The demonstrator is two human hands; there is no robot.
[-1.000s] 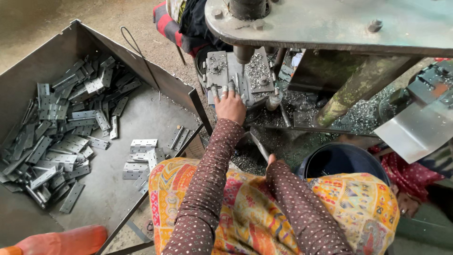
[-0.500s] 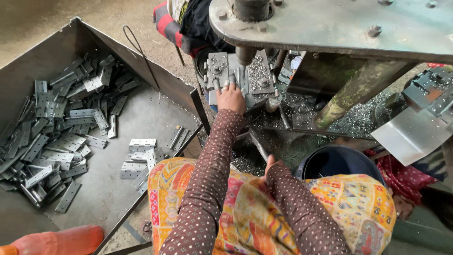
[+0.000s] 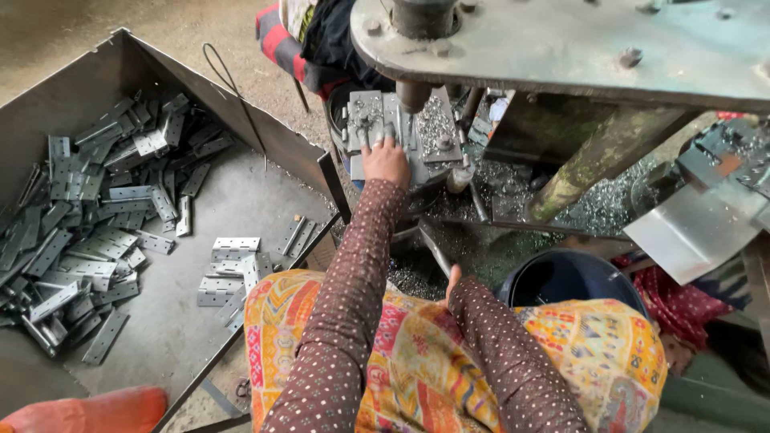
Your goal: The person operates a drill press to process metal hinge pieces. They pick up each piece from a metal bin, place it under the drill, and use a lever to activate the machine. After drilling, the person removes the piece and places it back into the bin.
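Left hand [image 3: 386,160] presses hinge plate [image 3: 365,120] on drill-press surface under spindle [image 3: 413,96], fingers spread flat – positioning step; right hand [image 3: 453,281] mostly hidden, fingers unclear – next needs steady hold.

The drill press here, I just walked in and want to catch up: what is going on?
A person sits at a drill press. Their left hand reaches forward and rests on a metal piece on the press fixture, right beside the spindle. Their right hand is low near the lap, mostly hidden, so what it holds cannot be told. Metal shavings litter the base. To the left, a large metal tray holds a heap of flat hinge plates, and a dark bucket stands in front.
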